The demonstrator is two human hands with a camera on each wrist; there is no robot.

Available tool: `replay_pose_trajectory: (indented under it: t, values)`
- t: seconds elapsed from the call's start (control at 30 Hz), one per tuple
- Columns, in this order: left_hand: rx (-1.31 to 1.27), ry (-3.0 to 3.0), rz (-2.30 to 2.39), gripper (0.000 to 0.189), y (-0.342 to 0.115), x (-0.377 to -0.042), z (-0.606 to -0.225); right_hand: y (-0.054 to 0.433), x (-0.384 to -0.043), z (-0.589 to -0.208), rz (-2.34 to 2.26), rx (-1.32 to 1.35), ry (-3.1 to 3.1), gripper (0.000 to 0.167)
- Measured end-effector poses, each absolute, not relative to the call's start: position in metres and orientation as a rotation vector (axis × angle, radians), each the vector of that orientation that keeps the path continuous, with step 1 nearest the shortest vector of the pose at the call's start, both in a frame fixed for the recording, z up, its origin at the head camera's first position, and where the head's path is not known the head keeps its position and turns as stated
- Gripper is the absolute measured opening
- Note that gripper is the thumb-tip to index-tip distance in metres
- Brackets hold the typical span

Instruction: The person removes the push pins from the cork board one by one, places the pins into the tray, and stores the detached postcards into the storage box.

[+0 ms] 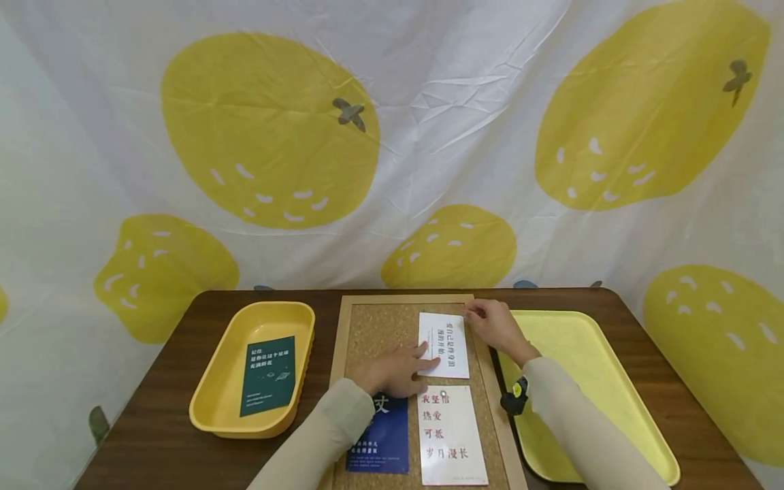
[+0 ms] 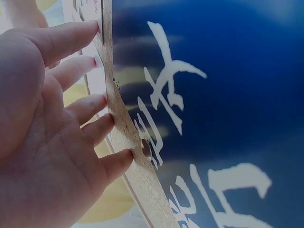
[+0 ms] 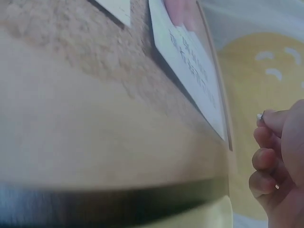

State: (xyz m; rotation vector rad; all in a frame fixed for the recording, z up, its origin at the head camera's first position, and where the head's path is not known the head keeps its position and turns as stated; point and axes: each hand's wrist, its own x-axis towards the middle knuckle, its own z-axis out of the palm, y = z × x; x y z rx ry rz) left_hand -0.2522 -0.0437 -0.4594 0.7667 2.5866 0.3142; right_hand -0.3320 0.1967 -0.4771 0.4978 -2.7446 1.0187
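A white card with black writing lies on the upper right of a framed corkboard. Spread fingers of my left hand rest on its lower left part. Beside the card's top right corner, my right hand pinches a small whitish thumbtack between thumb and forefinger. Below lies a white card with red writing, a tack near its top edge. A blue card sits at its left, partly hidden by my left arm; a round tack shows at its edge in the left wrist view.
A yellow basket with a dark green card in it stands left of the board. On the right, a pale yellow tray lies partly under my right forearm. A lemon-print curtain hangs behind the brown table.
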Motion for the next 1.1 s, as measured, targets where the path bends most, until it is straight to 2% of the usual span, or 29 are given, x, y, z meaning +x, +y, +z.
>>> replay_pose_trajectory:
  t: [0.73,1.1]
  values:
    - [0.769,2.582,0.353,0.057,-0.044,-0.252,-0.462,0.261,-0.321,-0.463,0.932,0.46,-2.781,0.014]
    - [0.769,2.592,0.324,0.057,-0.044,-0.251,-0.461,0.301,-0.315,-0.469,0.922,0.362,-2.814,0.017]
